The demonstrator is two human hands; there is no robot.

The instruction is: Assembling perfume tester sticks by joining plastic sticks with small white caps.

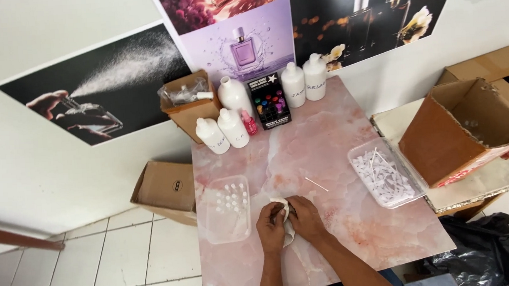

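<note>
My left hand (270, 223) and my right hand (306, 218) are pressed together over the pink marble table (354, 237), both gripping a white cloth (282, 205) that bulges between them. What the cloth wraps is hidden by my fingers. A thin white stick (316, 184) lies on the table just beyond my right hand. A clear tray with several small white caps (229, 206) sits left of my left hand.
A clear tray of white sticks (383, 173) lies at the right. White bottles (230, 124), a small pink bottle (248, 123) and a black box of coloured vials (269, 101) stand at the back. Open cardboard boxes (460, 130) flank the table.
</note>
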